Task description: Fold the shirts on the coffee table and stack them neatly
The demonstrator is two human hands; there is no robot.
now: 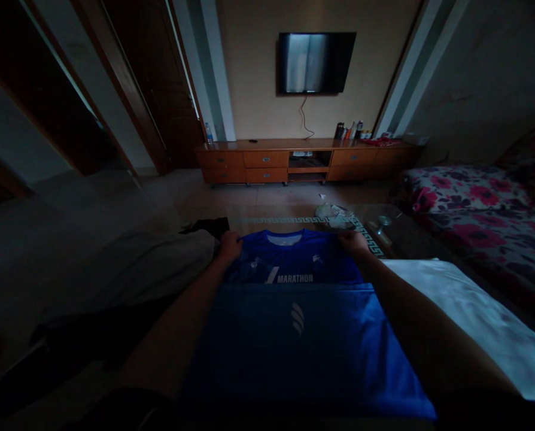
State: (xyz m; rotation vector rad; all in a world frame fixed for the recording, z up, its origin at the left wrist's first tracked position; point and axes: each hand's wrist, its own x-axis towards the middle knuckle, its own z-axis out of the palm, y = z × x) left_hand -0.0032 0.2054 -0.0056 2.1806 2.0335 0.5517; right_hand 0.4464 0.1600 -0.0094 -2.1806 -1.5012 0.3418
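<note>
Lying flat in the middle of the view, a blue jersey [294, 323] is taken here as the landmark for all places. It is spread on a low table [370, 236] with a patterned border, and its lower part is already folded up over the chest, so that the word MARATHON is seen just beyond the fold edge. As a judgement, one fold is done; the sides and the collar end are not yet folded.

The far end of the jersey, at the shoulders, is held from both sides. The left hand [230, 245] is closed on the left shoulder corner, and the right hand [352, 242] is closed on the right shoulder corner.

To the left of the jersey, touching its edge, a grey garment [160, 263] is laid, and a dark cloth [83, 341] is seen nearer to the person. To the right, a white cloth [474, 311] is spread just beside it. These could be in the way if the sides are folded outward. Beyond the jersey, a crumpled light thing [334, 214] is resting on the table. Far behind, a wooden cabinet [303, 158] is placed under a television [316, 63].
</note>
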